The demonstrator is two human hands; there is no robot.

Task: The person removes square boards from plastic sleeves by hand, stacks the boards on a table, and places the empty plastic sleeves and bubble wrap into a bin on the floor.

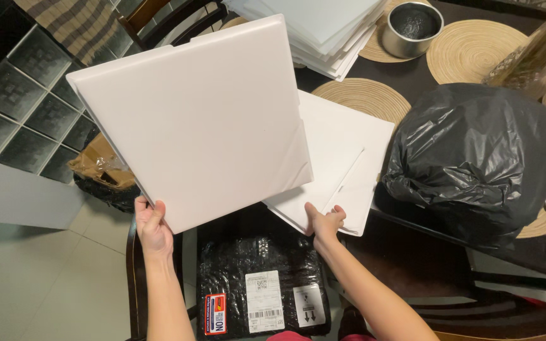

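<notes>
The white box (191, 120) is being gripped at its lower edge by the left hand (151, 226); a flat white sheet (349, 158) is being pinched at its near edge by the right hand (325, 222), well apart.

Two bare forearms rise from the bottom edge of the frame, one at lower left and one at lower centre-right, each uncovered from elbow to wrist. No sleeve, cuff, glove or wrap shows along either arm. The left hand (153, 227), at lower left of the frame, carries no ring, watch, bracelet or band. The right hand (325, 224), just below the middle of the frame, is likewise unadorned at fingers and wrist. Nails on both hands look short and unpainted, though they are small in the picture. At the very bottom centre, a sliver of pinkish-red clothing shows between the arms.
</notes>
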